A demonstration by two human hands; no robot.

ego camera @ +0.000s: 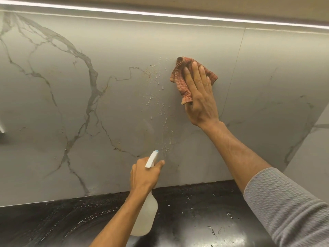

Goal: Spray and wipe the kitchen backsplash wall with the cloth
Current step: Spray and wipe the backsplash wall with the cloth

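Note:
The backsplash wall [106,107] is grey marble with dark veins. Spray droplets and small brown specks dot it near the middle. My right hand [200,97] presses a reddish checked cloth [179,81] flat against the wall with straight fingers, just right of the droplets. My left hand [144,175] grips a translucent white spray bottle [146,214] by its neck, lower down. The bottle's nozzle [152,158] points up at the wall.
A black speckled countertop [195,211] with water drops runs below the wall. A lit strip [160,14] runs under the upper cabinet. A side wall [313,145] closes the corner at right. A vertical tile joint [233,79] lies right of the cloth.

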